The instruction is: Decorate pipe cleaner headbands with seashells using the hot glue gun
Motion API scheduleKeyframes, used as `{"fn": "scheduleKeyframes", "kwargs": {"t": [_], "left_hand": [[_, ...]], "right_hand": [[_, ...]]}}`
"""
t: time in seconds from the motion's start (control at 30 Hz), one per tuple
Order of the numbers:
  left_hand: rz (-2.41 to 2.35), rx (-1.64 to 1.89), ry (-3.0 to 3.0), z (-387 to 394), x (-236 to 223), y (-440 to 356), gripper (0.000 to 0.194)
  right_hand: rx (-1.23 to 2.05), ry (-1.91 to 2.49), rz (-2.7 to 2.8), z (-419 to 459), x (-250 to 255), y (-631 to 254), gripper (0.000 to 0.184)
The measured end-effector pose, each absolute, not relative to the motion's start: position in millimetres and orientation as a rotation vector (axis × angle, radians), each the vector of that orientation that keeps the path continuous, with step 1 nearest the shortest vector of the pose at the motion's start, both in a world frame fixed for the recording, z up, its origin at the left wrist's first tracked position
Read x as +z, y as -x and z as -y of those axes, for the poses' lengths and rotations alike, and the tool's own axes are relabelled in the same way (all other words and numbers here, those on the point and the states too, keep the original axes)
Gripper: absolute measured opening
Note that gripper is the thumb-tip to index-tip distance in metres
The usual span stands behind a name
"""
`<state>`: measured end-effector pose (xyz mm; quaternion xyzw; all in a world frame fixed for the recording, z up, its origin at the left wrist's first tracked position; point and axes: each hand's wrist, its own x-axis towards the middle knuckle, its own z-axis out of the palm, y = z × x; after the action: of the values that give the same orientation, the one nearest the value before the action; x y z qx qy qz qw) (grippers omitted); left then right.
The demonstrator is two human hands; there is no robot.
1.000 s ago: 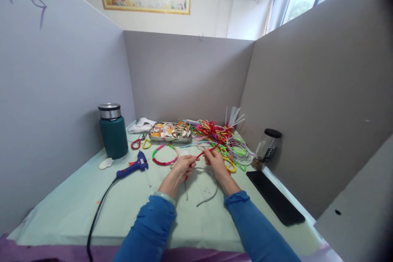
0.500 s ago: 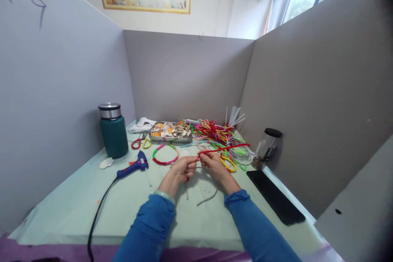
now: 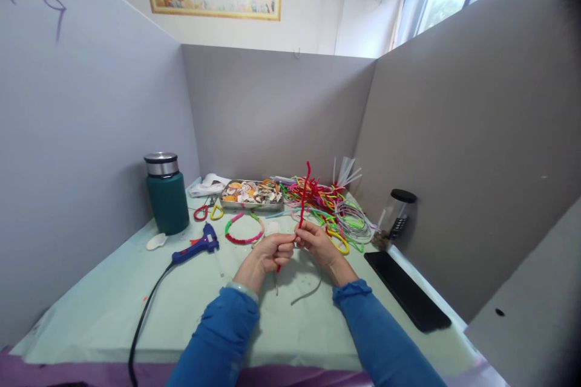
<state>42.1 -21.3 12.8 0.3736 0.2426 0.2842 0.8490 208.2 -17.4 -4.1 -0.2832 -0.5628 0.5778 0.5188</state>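
My left hand [image 3: 271, 252] and my right hand [image 3: 316, 240] meet over the middle of the table, both pinched on a red pipe cleaner [image 3: 304, 193]. Its long free end stands almost straight up from my right fingers. A thin grey headband [image 3: 309, 290] curves from under my hands toward me; my left fingers also seem closed on it. A headband wrapped in pink and green [image 3: 244, 227] lies just behind my left hand.
A pile of coloured pipe cleaners [image 3: 327, 199] sits behind my right hand, beside a metal tray [image 3: 252, 193] of shells. A blue glue gun [image 3: 196, 248] with its black cord, scissors [image 3: 207, 211], a green flask [image 3: 166, 193], a dark jar [image 3: 396, 217] and a black phone [image 3: 407, 299] stand around.
The red pipe cleaner's free end has swung from pointing right over the pile to standing upright. Both hands have stayed together in about the same place.
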Motion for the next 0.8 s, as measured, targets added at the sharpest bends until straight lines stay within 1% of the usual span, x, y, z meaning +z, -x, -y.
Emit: {"fn": "scheduleKeyframes", "kwargs": {"t": [0.2, 0.33, 0.5, 0.63, 0.73, 0.8], "left_hand": [[-0.516, 0.62, -0.828, 23, 13, -43, 0.013], [-0.51, 0.583, -0.792, 20, 11, -42, 0.017], [-0.496, 0.537, -0.764, 19, 10, -41, 0.016], [-0.5, 0.509, -0.819, 20, 10, -42, 0.015], [-0.608, 0.608, -0.97, 21, 8, -47, 0.018], [-0.744, 0.766, -1.156, 21, 6, -52, 0.023]], "right_hand": [[1.325, 0.725, 1.341, 19, -1, -208, 0.022], [1.411, 0.65, 1.328, 23, 0, -208, 0.02], [1.501, 0.59, 1.275, 28, 2, -210, 0.023], [1.469, 0.602, 1.315, 28, 4, -209, 0.02], [1.354, 0.685, 1.355, 23, 2, -206, 0.017], [1.282, 0.761, 1.357, 18, -1, -204, 0.019]]}}
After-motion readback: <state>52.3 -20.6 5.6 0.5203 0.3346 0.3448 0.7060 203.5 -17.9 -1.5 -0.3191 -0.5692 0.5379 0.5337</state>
